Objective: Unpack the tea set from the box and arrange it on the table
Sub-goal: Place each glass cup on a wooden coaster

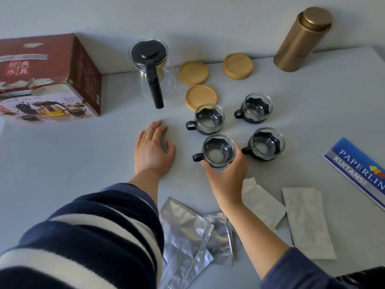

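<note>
Right hand (226, 174) grips the near-left cup (217, 151) from the near side, thumb and fingers curled round its glass wall; the cup stands upright on the table (83, 163) with its black handle pointing left. Left hand (153, 148) lies flat on the table, palm down, fingers straight, holding nothing, well apart from the right hand and just left of the cups. Both forearms wear dark sleeves; the left sleeve (83, 236) is striped navy and white.

Nearest the viewer, silver foil pouches (185, 232) lie between the forearms, and white pouches (306, 220) lie right of the right forearm. A blue booklet (358, 163) lies at the right edge.

Three more cups stand upright: near-right (265, 143), far-left (208, 118), far-right (257, 107). The four form a square.

Beyond them lie three wooden coasters (201, 97), apart from one another. Left of the coasters stands the glass teapot (151, 69), black lid on, handle toward the viewer. The red box (48, 76) sits far left, against the wall. A gold canister (302, 40) stands far right.
</note>
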`<state>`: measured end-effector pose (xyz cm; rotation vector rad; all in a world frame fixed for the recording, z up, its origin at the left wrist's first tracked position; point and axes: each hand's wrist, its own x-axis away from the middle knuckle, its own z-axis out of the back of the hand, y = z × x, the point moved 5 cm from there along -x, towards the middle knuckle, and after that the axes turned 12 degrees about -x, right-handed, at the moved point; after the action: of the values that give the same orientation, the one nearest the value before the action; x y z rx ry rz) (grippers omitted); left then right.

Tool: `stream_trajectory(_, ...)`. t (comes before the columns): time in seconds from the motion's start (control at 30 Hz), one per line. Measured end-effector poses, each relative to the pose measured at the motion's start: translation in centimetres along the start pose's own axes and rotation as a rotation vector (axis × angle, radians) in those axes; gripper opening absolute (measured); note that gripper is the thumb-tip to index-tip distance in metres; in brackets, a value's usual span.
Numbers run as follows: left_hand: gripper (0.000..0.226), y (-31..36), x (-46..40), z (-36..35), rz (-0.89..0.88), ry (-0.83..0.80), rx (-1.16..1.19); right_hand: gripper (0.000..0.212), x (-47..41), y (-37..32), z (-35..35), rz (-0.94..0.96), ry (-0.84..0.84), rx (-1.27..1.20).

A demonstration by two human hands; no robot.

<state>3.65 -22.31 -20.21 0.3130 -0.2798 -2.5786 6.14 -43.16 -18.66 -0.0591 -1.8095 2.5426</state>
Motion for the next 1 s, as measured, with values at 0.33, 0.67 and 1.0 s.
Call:
stream_trajectory(0.33, 0.045, 0.1, 0.0, 0.1, -0.002, -0.020, -0.010, 0.068, -0.4, -1.4, 0.8, -0.070, -0.073, -0.086)
stream_trajectory(0.67, 0.045, 0.1, 0.0, 0.5, 0.008, -0.037, -0.007, 0.069, -10.5, -10.4, -1.3, 0.077, -0.109, -0.106)
stream_trajectory(1.0, 0.045, 0.0, -0.2, 0.5, 0.007, -0.062, -0.001, 0.081, -21.7, -9.2, -11.1, -0.012, -0.149, 0.022)
